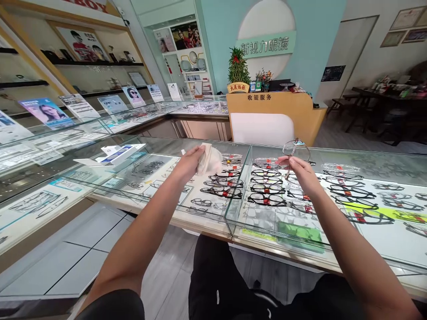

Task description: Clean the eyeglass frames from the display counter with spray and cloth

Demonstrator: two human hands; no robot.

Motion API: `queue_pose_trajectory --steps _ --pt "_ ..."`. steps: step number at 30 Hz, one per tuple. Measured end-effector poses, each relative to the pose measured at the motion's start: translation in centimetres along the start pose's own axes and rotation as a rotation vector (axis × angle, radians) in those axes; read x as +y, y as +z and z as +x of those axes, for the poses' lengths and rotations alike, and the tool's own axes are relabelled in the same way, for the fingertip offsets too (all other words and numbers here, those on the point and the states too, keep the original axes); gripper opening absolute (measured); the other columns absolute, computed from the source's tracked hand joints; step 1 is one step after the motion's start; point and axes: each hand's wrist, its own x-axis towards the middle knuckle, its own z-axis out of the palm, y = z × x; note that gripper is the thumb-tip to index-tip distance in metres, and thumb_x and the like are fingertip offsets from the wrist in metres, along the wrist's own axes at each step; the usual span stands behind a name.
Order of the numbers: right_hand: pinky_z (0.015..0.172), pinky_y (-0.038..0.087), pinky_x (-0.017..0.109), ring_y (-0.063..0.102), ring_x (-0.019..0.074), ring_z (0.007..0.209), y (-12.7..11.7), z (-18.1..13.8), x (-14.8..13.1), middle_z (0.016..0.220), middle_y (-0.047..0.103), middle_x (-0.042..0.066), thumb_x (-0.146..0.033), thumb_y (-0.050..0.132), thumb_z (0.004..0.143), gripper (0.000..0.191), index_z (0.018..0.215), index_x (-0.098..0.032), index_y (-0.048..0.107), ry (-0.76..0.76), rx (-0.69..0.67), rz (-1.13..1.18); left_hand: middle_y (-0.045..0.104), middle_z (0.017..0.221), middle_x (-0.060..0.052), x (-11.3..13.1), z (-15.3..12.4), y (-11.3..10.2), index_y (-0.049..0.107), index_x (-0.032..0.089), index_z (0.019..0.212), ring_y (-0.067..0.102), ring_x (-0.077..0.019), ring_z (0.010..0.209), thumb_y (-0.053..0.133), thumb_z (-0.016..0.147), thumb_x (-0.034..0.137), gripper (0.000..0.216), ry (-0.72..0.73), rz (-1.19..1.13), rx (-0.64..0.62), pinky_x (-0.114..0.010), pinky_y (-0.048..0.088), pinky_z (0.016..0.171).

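My left hand is closed on a pale cream cloth, held above the glass display counter. Part of the cloth hangs out to the right of my fingers. In my right hand a pair of thin-rimmed eyeglasses is pinched between the fingers, with one round rim standing up above them. The hands are apart, and the cloth does not touch the eyeglasses. Beneath both hands, rows of dark-framed glasses with red tags lie inside the counter.
The glass counter's top spans the view before me. An opened white box lies on it at the left. A white chair back stands behind it, before a wooden cashier desk. Picture cards line the left counter.
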Motion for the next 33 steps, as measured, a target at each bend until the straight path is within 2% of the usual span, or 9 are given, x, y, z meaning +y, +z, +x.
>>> queue_pose_trajectory --steps 3,8,10,13,16,21,24,28,33 --pt "0.103 0.052 0.041 0.072 0.0279 0.12 -0.3 0.3 0.1 0.121 0.082 0.007 -0.058 0.06 0.105 0.04 0.115 -0.026 0.081 -0.004 0.033 0.054 0.077 0.104 -0.005 0.6 0.2 5.9 0.07 0.023 0.112 0.072 -0.0229 0.096 0.084 0.081 0.059 0.049 -0.004 -0.128 -0.106 -0.031 0.056 0.08" --pt "0.101 0.054 0.04 0.072 0.028 0.119 -0.9 0.9 0.5 0.122 0.082 0.008 -0.061 0.064 0.1 0.041 0.112 -0.025 0.081 -0.003 0.075 0.126 0.08 0.097 -0.006 0.3 -0.1 15.5 0.075 0.02 0.102 0.074 -0.0232 0.095 0.09 0.069 0.07 0.062 0.035 -0.266 -0.36 -0.031 0.056 0.083" --pt "0.102 0.054 0.04 0.07 0.0283 0.121 -1.2 1.2 0.7 0.126 0.08 0.008 -0.064 0.065 0.098 0.044 0.11 -0.025 0.082 0.0 0.098 0.106 0.081 0.094 -0.007 0.1 -0.3 18.3 0.077 0.018 0.099 0.074 -0.023 0.091 0.091 0.067 0.073 0.066 0.045 -0.301 -0.456 -0.031 0.055 0.082" --pt "0.104 0.054 0.041 0.065 0.0304 0.132 -1.4 1.5 1.1 0.133 0.077 0.008 -0.068 0.065 0.095 0.047 0.105 -0.026 0.083 -0.004 0.146 0.07 0.081 0.089 -0.009 -0.3 -1.0 21.0 0.079 0.016 0.099 0.074 -0.0224 0.082 0.091 0.065 0.076 0.07 0.034 -0.334 -0.574 -0.031 0.055 0.077" --pt "0.106 0.053 0.041 0.061 0.0315 0.139 -1.5 1.6 1.3 0.137 0.074 0.007 -0.066 0.065 0.096 0.043 0.102 -0.028 0.084 -0.012 0.165 0.087 0.081 0.089 -0.008 -1.0 -2.1 22.0 0.08 0.016 0.101 0.072 -0.0201 0.078 0.09 0.069 0.075 0.068 0.008 -0.362 -0.648 -0.029 0.053 0.075" --pt "0.108 0.053 0.042 0.062 0.0313 0.137 -1.0 1.5 0.9 0.131 0.076 0.006 -0.063 0.065 0.098 0.039 0.099 -0.029 0.084 0.024 0.139 0.142 0.081 0.09 -0.005 -1.7 -4.2 21.9 0.082 0.018 0.103 0.071 -0.0184 0.078 0.084 0.079 0.074 0.06 -0.021 -0.345 -0.734 -0.027 0.051 0.074" --pt "0.104 0.056 0.041 0.066 0.0296 0.127 -0.7 1.4 0.7 0.134 0.076 0.005 -0.064 0.067 0.096 0.041 0.104 -0.028 0.085 0.094 0.135 0.154 0.081 0.089 -0.006 -1.6 -5.1 21.5 0.082 0.019 0.105 0.071 -0.0199 0.078 0.082 0.081 0.075 0.061 -0.039 -0.329 -0.788 -0.028 0.051 0.072" --pt "0.097 0.058 0.039 0.07 0.0265 0.113 -0.6 1.2 0.7 0.133 0.076 0.004 -0.063 0.069 0.096 0.04 0.11 -0.029 0.085 0.126 0.111 0.188 0.077 0.08 -0.005 -1.4 -5.6 21.4 0.081 0.017 0.101 0.066 -0.0168 0.068 0.081 0.08 0.077 0.064 -0.048 -0.303 -0.863 -0.026 0.048 0.064" --pt "0.084 0.06 0.037 0.072 0.0263 0.104 -0.4 1.0 0.7 0.128 0.078 0.006 -0.065 0.071 0.095 0.041 0.113 -0.03 0.083 0.169 0.087 0.231 0.081 0.093 -0.007 -1.9 -5.8 21.7 0.08 0.019 0.107 0.071 -0.0177 0.074 0.089 0.078 0.067 0.057 -0.108 -0.36 -0.875 -0.027 0.052 0.068"
